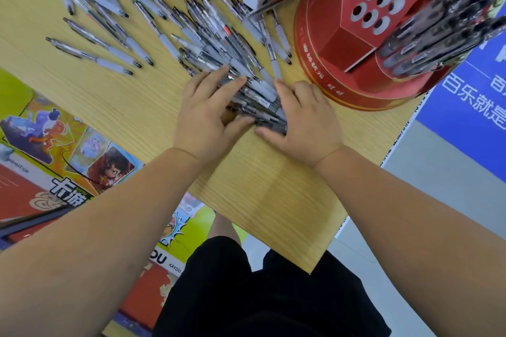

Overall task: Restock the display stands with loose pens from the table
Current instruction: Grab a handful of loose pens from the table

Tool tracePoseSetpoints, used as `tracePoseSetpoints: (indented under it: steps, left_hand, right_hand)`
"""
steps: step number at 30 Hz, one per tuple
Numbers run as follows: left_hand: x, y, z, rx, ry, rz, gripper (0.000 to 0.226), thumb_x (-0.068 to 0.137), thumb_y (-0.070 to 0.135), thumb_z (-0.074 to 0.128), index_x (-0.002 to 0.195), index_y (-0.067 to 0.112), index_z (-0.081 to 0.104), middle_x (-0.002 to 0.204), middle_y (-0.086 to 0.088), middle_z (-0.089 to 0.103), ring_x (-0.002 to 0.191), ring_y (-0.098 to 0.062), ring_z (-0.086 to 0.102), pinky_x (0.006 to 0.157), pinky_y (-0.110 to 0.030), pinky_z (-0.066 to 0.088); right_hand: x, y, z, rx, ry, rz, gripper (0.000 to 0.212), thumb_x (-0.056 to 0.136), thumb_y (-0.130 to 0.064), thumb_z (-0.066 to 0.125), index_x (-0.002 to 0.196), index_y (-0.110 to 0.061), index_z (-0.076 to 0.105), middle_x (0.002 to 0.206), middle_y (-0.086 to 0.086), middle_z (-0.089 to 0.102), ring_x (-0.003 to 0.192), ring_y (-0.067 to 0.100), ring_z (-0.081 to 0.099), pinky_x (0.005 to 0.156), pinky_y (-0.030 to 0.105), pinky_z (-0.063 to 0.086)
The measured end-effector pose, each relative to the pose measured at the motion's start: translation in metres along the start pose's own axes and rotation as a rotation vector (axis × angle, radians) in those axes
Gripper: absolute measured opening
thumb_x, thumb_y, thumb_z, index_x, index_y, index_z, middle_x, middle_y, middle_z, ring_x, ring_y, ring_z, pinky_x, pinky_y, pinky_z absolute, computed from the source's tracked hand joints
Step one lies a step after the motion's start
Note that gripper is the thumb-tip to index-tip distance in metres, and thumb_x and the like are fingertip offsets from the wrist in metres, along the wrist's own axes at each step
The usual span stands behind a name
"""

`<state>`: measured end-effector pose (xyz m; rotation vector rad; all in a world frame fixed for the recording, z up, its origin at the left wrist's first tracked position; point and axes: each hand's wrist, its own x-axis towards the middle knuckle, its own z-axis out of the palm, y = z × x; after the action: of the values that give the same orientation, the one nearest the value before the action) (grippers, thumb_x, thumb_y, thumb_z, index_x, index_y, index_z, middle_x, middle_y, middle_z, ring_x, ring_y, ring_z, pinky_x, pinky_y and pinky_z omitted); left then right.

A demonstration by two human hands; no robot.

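Your light wooden table (273, 186) runs from the upper left of the frame down to the lower centre. At the upper right stands the round red cardboard display stand (342, 44), with rows of holes on top and dark pens (438, 33) filling its right side. Loose grey-and-white plastic pens (167, 44) lie scattered across the upper left and centre of the table. At mid-frame, just beside the stand's base, your left hand (208, 115) and right hand (304, 120) clasp a bunched handful of pens (260, 96) between them, fingers and thumbs curled round it.
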<state>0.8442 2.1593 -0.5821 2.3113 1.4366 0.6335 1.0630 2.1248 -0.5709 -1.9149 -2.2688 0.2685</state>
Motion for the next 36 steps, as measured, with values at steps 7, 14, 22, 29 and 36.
tracePoseSetpoints:
  steps: [7, 14, 22, 29, 36]
  left_hand:
    - [0.003, 0.0, -0.015, -0.113, 0.05, -0.06, 0.047, 0.093, 0.042, 0.07, 0.132, 0.016, 0.067, 0.13, -0.017, 0.059, 0.117, -0.034, 0.056, 0.103, -0.046, 0.045]
    - [0.021, 0.018, 0.001, -0.231, 0.109, -0.187, 0.046, 0.081, 0.045, 0.078, 0.115, 0.014, 0.077, 0.112, -0.013, 0.058, 0.102, -0.014, 0.051, 0.093, -0.01, 0.038]
    - [0.026, 0.017, -0.003, -0.305, 0.096, -0.238, 0.052, 0.073, 0.029, 0.086, 0.12, 0.016, 0.07, 0.116, 0.003, 0.054, 0.096, -0.019, 0.062, 0.085, -0.041, 0.056]
    - [0.012, 0.018, -0.005, -0.259, 0.203, -0.351, 0.039, 0.081, 0.021, 0.08, 0.118, 0.012, 0.07, 0.124, -0.004, 0.052, 0.108, -0.021, 0.058, 0.092, -0.027, 0.051]
    - [0.011, 0.017, -0.003, -0.1, 0.09, -0.304, 0.043, 0.08, 0.026, 0.081, 0.121, 0.016, 0.073, 0.108, -0.014, 0.063, 0.1, -0.037, 0.059, 0.092, -0.041, 0.047]
  right_hand:
    - [0.007, 0.003, -0.003, 0.089, 0.026, 0.019, 0.075, 0.094, -0.058, 0.049, 0.147, -0.005, 0.05, 0.12, 0.016, 0.062, 0.106, 0.038, 0.059, 0.089, 0.046, 0.05]
    - [0.008, -0.001, -0.006, 0.063, -0.004, 0.05, 0.116, 0.075, -0.089, 0.049, 0.159, -0.013, 0.03, 0.115, 0.011, 0.061, 0.101, 0.032, 0.058, 0.088, 0.042, 0.05]
    - [0.014, -0.005, -0.008, 0.041, -0.001, 0.072, 0.098, 0.081, -0.068, 0.068, 0.155, -0.011, 0.038, 0.107, 0.013, 0.066, 0.09, 0.034, 0.065, 0.073, 0.04, 0.052]
    - [0.03, 0.004, -0.027, 0.117, -0.182, 0.08, 0.091, 0.091, -0.059, 0.063, 0.161, -0.016, 0.023, 0.13, 0.014, 0.064, 0.111, 0.034, 0.066, 0.09, 0.045, 0.052]
    - [0.026, -0.001, -0.026, 0.227, -0.161, 0.16, 0.091, 0.083, -0.05, 0.072, 0.159, -0.021, 0.03, 0.123, 0.008, 0.069, 0.106, 0.032, 0.067, 0.088, 0.043, 0.054]
